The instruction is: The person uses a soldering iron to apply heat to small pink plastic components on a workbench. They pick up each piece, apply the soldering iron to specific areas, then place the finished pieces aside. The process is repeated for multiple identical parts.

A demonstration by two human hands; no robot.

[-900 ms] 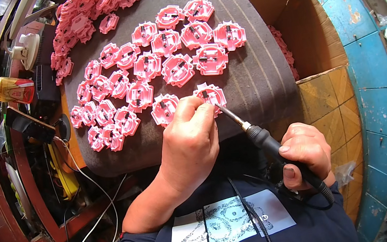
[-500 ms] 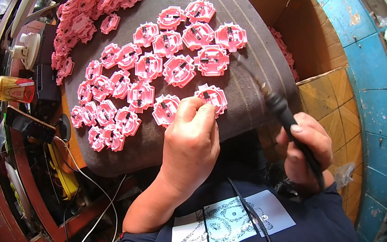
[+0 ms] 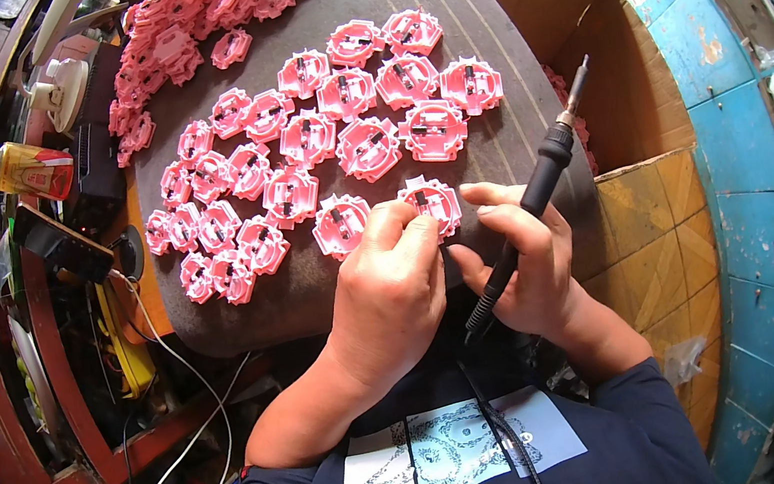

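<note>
My left hand (image 3: 385, 268) is closed in a pinch at the near-left edge of a pink plastic housing (image 3: 437, 206); whatever lies between its fingertips is hidden. A soldering iron (image 3: 547, 164) with a black handle rests across my right hand (image 3: 534, 264), its metal tip pointing up and away. The right thumb and forefinger are spread towards the left fingertips, while the iron sits among the other fingers. Just left of the pinch lies another pink housing (image 3: 342, 226) with a small black part inside. Several more such housings (image 3: 367, 149) stand in loose rows farther off.
A heap of pink housings (image 3: 174, 48) covers the far left of the dark board (image 3: 496, 225). Beyond its right edge stands an open cardboard box (image 3: 620, 53). A bottle (image 3: 35, 171) and a white cable (image 3: 185, 360) are at the left; blue cabinets (image 3: 738, 156) line the right.
My right hand has come left and up beside my left hand, and the soldering iron has swung so its tip points up and right. My left hand stays at the same housing.
</note>
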